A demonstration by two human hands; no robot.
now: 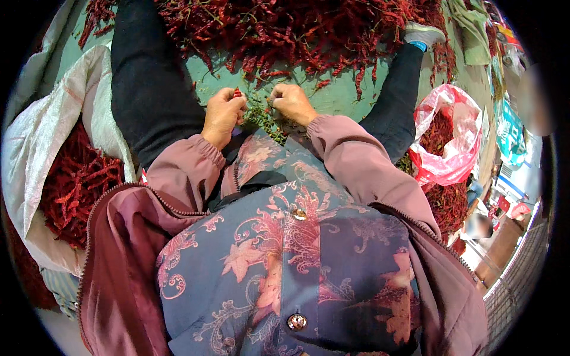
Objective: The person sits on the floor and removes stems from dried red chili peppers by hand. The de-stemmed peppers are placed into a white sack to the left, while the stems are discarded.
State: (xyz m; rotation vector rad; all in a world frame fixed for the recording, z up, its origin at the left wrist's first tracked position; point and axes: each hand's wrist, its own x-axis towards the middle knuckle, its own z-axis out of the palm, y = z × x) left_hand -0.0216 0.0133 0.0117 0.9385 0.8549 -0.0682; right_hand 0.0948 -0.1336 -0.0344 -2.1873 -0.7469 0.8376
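My left hand [224, 116] is closed around a dried red chili [237, 92], whose bright end shows above the thumb and forefinger. Close by on the right, my right hand [291, 103] has its fingertips pinched together on a small dark piece that looks like a chili stem. Between and below both hands lies a small heap of greenish chili stems [260, 118], partly on the patterned cloth over my lap. Beyond them, a broad pile of dried red chilies [285, 40] spreads over the green ground sheet [334, 95].
On my left, a white woven sack [49, 115] gapes around red chilies [84, 187]. To my right stands a red-and-white plastic bag [445, 171] with chili material inside. My legs stretch out on either side. At the far right are a teal bag [510, 133] and a blurred person [478, 226].
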